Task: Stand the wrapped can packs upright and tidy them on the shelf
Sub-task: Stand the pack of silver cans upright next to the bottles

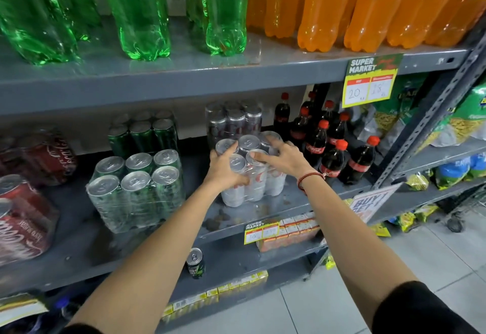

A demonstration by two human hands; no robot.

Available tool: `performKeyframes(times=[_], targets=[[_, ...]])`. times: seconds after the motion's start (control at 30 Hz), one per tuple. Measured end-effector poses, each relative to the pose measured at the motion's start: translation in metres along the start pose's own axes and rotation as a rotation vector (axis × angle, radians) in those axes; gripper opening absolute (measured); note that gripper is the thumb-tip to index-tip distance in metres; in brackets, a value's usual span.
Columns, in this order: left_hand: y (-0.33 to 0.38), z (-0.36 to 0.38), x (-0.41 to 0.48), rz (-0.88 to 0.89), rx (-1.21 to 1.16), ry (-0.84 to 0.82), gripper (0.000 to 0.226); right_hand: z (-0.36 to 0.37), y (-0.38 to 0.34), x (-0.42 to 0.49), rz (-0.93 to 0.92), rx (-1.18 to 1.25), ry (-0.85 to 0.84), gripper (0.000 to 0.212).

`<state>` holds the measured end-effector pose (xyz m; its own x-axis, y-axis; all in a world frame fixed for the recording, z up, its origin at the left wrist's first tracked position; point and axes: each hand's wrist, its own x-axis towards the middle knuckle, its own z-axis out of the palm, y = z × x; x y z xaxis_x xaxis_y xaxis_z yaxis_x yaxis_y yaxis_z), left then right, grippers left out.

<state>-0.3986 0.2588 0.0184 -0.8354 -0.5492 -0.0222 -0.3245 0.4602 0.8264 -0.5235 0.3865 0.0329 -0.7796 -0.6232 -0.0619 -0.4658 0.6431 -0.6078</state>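
A wrapped pack of silver cans (253, 183) stands upright on the grey middle shelf (268, 210). My left hand (223, 169) grips its left side and top. My right hand (282, 158) rests on the can tops at its right. Behind it a second silver pack (234, 120) stands upright. To the left, a wrapped pack of green cans (136, 189) stands upright, with another green pack (143, 135) behind it. Red cola can packs (23, 218) at the far left lie tilted on their sides.
Small cola bottles (334, 155) crowd the shelf just right of the silver pack. Large green bottles (136, 10) and orange bottles (328, 5) fill the shelf above. A single green can (195, 262) and juice cartons (289, 231) sit on the shelf below. A price tag (369, 81) hangs from the upper shelf edge.
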Motion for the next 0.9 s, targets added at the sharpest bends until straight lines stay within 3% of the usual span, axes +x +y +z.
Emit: performKeyframes(times=[0.2, 0.9], targets=[[0.002, 0.005, -0.025, 0.005, 0.009, -0.025, 0.102, -0.001, 0.004, -0.029, -0.012, 0.010, 0.013, 0.072], [0.004, 0.011, -0.044, -0.009, 0.009, -0.003, 0.102, 0.000, 0.005, -0.050, 0.022, 0.024, 0.036, 0.072]])
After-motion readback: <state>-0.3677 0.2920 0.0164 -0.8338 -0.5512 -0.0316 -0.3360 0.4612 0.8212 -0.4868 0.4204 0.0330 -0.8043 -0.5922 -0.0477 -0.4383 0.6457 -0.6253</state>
